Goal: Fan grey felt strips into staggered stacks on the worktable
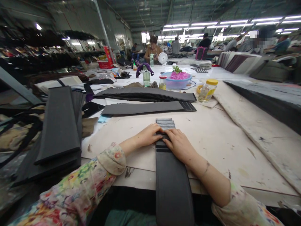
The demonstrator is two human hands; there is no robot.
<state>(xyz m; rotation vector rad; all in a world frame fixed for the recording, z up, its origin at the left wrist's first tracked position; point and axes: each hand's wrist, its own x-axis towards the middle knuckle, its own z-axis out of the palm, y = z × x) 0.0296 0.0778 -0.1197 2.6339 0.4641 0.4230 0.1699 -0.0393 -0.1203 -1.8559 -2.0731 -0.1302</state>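
Observation:
A stack of long dark grey fabric strips [174, 185] runs from the table's front edge toward its middle, its far ends fanned out in lighter steps. My left hand [150, 136] is closed at the left edge of the fanned part, thumb and fingers pinching the layers. From the right side my right hand [180, 145] reaches over the same strips, fingers bent and thumb pressed on top. Both sets of fingertips nearly meet over the strips. The near end of the top strip hangs down toward my lap.
Two more strip stacks [143, 107] lie crosswise beyond my hands. At the left stands a tall pile of dark panels [57, 122]. A yellow-lidded jar [208, 91], a blue basin [176, 82] and a bottle [146, 78] stand farther back. A dark-edged slab [265, 100] lies right.

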